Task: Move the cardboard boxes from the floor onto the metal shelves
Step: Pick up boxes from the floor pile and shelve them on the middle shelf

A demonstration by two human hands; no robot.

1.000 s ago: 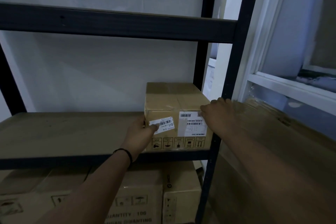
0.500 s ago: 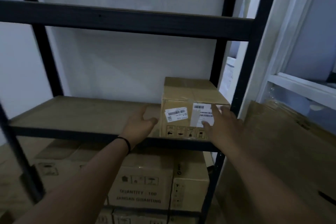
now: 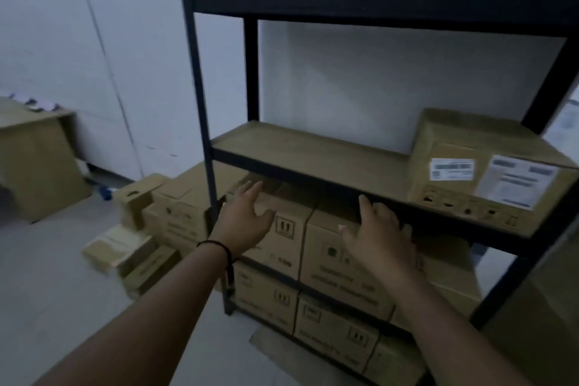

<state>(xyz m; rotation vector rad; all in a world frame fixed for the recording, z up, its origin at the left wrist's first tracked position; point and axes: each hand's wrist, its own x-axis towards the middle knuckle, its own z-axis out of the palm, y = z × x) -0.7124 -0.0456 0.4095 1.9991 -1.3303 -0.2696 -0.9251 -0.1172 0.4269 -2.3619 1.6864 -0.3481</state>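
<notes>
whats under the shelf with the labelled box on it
Under the shelf with the labelled box: printed cardboard boxes packed on lower shelves. Their backs and whatever sits behind them are hidden.

Both forearms are bare from the bottom edge of the picture up to the wrists, with no sleeve showing on either. The left hand (image 3: 244, 222) has a thin black band (image 3: 219, 247) round its wrist, like a cord or hair tie, with a short dark strand hanging from it on the inner side. The right hand (image 3: 380, 235) wears nothing; no ring or watch shows on its fingers (image 3: 365, 202) or wrist.
</notes>
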